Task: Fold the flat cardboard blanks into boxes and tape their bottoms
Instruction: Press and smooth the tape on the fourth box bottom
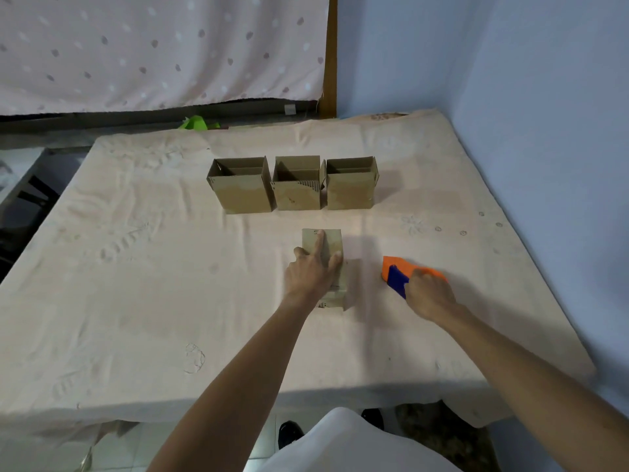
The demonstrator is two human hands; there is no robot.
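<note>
The left hand (311,267) lies wide on a closed cardboard box (332,240), fingers spread and straight, pressing its upper face. This box sits on the cloth-covered tabletop (136,267) just in front of the row of three open boxes (297,197), nearest the gap between the row's middle and right members. The right hand (429,292) is curled round an orange and blue tape dispenser (396,275), down at the tabletop, in front of the row's right end. A green scrap (195,123) shows behind the row's left end
</note>
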